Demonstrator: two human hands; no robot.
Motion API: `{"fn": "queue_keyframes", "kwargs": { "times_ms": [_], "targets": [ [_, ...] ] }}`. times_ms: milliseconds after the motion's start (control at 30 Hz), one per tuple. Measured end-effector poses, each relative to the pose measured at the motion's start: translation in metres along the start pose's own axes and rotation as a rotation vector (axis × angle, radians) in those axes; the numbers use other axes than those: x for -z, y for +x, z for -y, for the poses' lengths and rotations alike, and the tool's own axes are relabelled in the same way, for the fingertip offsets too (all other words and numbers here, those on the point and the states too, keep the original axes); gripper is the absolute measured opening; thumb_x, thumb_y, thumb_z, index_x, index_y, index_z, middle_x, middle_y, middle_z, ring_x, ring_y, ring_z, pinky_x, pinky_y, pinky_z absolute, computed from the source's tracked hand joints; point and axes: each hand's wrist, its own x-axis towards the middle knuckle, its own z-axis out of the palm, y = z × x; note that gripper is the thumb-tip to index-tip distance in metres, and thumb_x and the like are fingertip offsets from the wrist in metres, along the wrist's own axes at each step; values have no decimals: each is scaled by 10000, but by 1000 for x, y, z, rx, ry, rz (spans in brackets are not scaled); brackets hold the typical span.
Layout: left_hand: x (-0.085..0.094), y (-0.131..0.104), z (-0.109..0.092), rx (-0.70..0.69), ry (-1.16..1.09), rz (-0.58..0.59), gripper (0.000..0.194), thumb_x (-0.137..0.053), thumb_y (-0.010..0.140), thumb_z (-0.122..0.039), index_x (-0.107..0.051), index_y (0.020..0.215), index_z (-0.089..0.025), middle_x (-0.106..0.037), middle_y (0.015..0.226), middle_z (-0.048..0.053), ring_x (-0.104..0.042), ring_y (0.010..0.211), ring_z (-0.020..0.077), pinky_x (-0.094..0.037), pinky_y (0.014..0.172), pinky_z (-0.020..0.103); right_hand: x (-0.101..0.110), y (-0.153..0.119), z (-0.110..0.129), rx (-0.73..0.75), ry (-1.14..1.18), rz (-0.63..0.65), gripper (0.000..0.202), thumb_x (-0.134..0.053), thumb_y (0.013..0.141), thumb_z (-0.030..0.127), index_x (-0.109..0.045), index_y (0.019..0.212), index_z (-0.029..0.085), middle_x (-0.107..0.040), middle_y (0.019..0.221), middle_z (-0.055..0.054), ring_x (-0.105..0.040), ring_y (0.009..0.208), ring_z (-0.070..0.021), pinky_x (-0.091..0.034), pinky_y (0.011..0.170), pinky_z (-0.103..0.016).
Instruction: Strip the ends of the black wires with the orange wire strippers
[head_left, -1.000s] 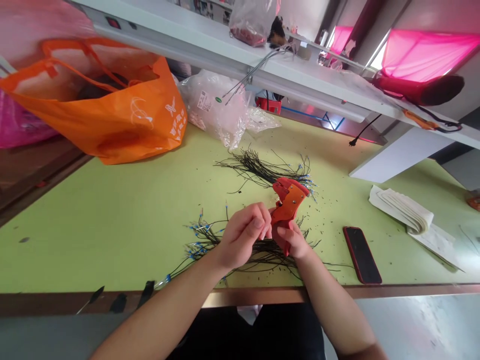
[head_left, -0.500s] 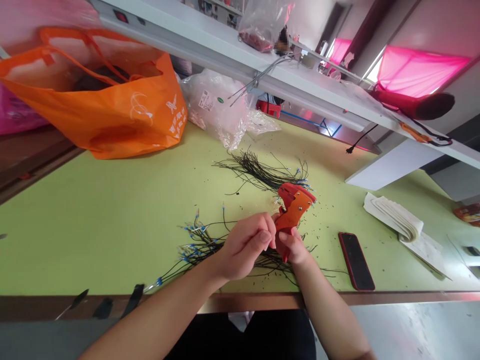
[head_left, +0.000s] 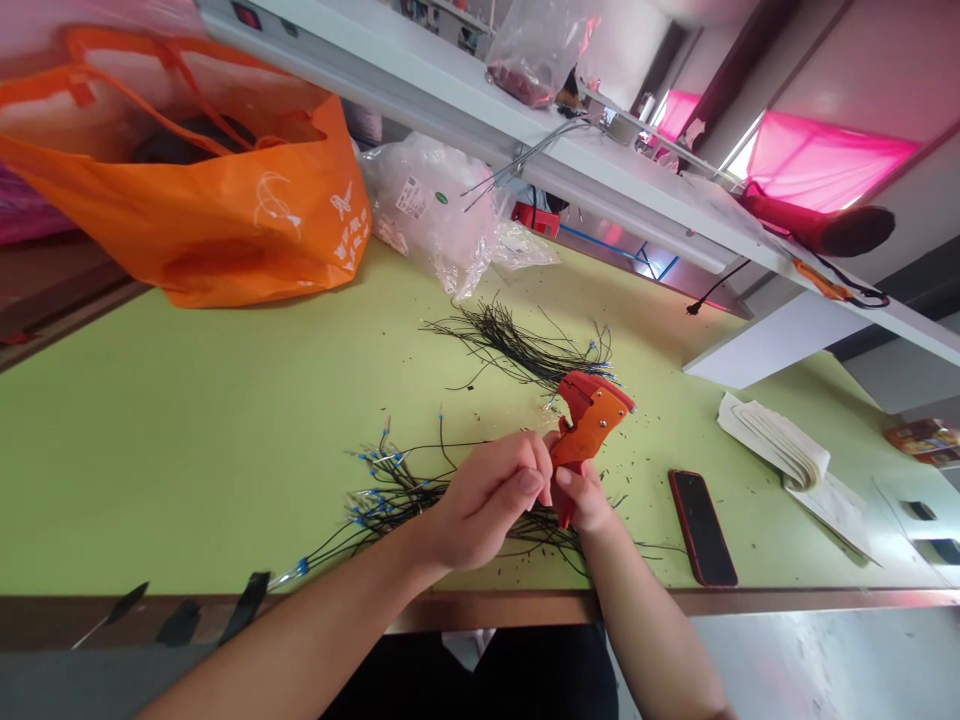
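Observation:
My right hand (head_left: pixel 583 497) is wrapped round the handles of a red and orange wire stripper (head_left: pixel 594 425), whose head points up. Close against the tool's left side, my left hand (head_left: pixel 499 495) is closed in a pinch; what its fingers hold is hidden. A thin black wire runs from the left up to the back of that hand. Beneath both hands lies a bundle of black wires (head_left: pixel 405 505), many with blue and silver tips at the left end. Another bundle of black wires (head_left: pixel 517 340) rests behind the stripper, with blue tips at its right end.
Small black scraps dot the green table (head_left: pixel 225 420). To the right lie a phone (head_left: pixel 703 527) and a folded white strip (head_left: pixel 780 445). An orange bag (head_left: pixel 262 220) and a clear plastic bag (head_left: pixel 442 205) stand at the back left. A white shelf (head_left: pixel 450 90) crosses above.
The view has shifted slightly, so the table things sit a little further left. Both hands and the wire stripper keep nearly the same pose.

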Motion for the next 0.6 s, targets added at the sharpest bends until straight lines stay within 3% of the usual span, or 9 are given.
{"fn": "queue_keyframes", "kwargs": {
  "times_ms": [233, 467, 600],
  "targets": [
    [-1, 0, 0, -18, -5, 7, 403, -461, 1051, -429, -554, 733, -199, -550, 692, 28, -520, 614, 144, -403, 593, 277, 4, -3, -6, -33, -15, 14, 432, -792, 698, 627, -637, 704, 225, -470, 636, -9, -411, 578, -171, -490, 592, -335],
    [-2, -2, 2, -3, -17, 9, 407, -466, 1050, -427, -502, 715, -199, -558, 695, 31, -548, 638, 147, -445, 615, 280, 4, -2, -4, 29, -16, 30, 398, -804, 737, 581, -656, 703, 213, -559, 659, -20, -474, 564, -159, -486, 561, -310],
    [-2, -3, 3, -3, -74, 19, 383, -450, 1060, -394, -503, 736, -196, -562, 715, 30, -580, 652, 147, -479, 616, 281, 5, -3, -9, -13, 8, 108, 440, -734, 808, 602, -624, 669, 200, -533, 510, 9, -479, 445, -140, -428, 440, -271]
  ]
}}
